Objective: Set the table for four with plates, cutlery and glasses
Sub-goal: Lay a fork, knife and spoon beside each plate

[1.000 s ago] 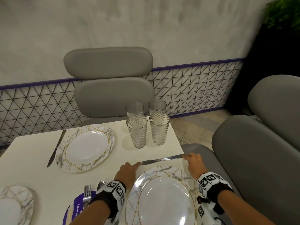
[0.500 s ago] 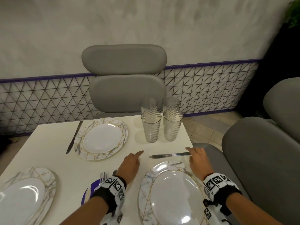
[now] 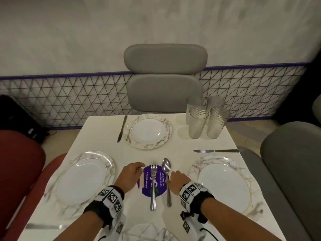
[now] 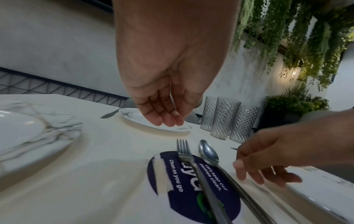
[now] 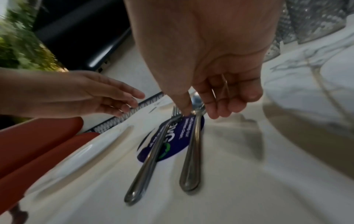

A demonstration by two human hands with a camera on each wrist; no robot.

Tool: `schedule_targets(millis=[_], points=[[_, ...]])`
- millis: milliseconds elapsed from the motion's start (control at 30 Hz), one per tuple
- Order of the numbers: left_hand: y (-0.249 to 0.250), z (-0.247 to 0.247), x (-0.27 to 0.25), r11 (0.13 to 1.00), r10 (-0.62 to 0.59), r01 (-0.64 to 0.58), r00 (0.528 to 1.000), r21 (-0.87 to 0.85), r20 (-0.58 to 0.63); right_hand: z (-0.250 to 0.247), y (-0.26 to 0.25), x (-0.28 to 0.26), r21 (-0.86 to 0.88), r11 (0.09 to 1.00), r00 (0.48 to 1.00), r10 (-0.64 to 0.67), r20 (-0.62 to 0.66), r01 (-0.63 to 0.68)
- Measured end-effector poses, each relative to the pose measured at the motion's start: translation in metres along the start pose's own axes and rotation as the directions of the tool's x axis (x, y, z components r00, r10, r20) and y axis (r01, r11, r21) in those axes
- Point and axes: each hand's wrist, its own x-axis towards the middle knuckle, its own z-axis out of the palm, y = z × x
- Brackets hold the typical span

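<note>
A fork and a spoon lie side by side on a round purple sticker in the middle of the white table. My left hand hovers just left of the fork's tines with relaxed fingers and holds nothing. My right hand hangs over the spoon's neck, thumb and fingers loosely spread around it without gripping it. Marbled plates sit at the far side, left, right and near edge. A knife lies beyond the right plate.
Several ribbed glasses stand grouped at the far right corner. Another knife lies left of the far plate, and one at the near left edge. Grey chairs stand behind and to the right, a red one to the left.
Both hands let go of the knife beside the right plate and drew back to the fork and spoon at the table's middle. The head view swung left.
</note>
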Motion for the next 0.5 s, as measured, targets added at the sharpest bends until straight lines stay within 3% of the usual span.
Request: schedule_targets(millis=[133,333,500], points=[[-0.011,-0.012,-0.023,1.0,-0.018,0.019,0.999,-0.009,0.039,0.015,-0.015,0.009,-0.046,0.996,0.994,0.077,-0.074,-0.081],[-0.026,-0.01,-0.04,0.998,-0.042,0.049,0.989,-0.042,0.144,0.027,-0.021,0.008,0.064,0.99,0.991,0.131,-0.029,-0.129],[-0.017,-0.004,-0.043,0.995,-0.02,0.038,0.982,-0.091,0.187,0.017,-0.011,-0.005,0.452,0.877,0.985,0.171,0.025,-0.164]])
